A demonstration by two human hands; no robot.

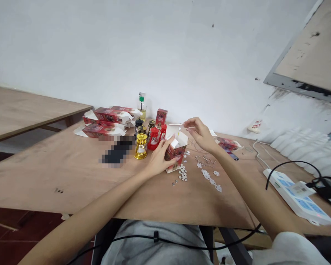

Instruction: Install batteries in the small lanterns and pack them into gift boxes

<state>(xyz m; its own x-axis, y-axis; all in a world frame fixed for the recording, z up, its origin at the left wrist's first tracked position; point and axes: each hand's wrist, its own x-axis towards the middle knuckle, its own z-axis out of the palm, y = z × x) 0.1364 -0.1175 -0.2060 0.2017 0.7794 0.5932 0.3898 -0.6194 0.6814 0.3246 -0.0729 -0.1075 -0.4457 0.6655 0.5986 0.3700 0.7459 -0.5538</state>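
My left hand (pixel 162 156) is wrapped round a small red printed carton (pixel 178 152), which stands upright on the table with its white top flaps raised. At the carton's top, my right hand (pixel 198 131) has bent fingers at the edge of a raised flap, thumb and fingertips close together. What lies inside the carton is mostly hidden; something white shows at its mouth. Just left of it stand red miniature lanterns (pixel 153 139), a gold lantern (pixel 141 146) and dark lanterns (pixel 138 124). Several button cells (pixel 182 173) lie in front of the carton.
Opened red cartons (pixel 105 130) lie at the back left, near a green-capped bottle (pixel 142 106). A closed carton (pixel 162 117) stands by the wall. White plastic tabs (pixel 209 179) and wire pieces (pixel 205 161) lie to the right, with a power strip (pixel 298 198) and cables beyond.
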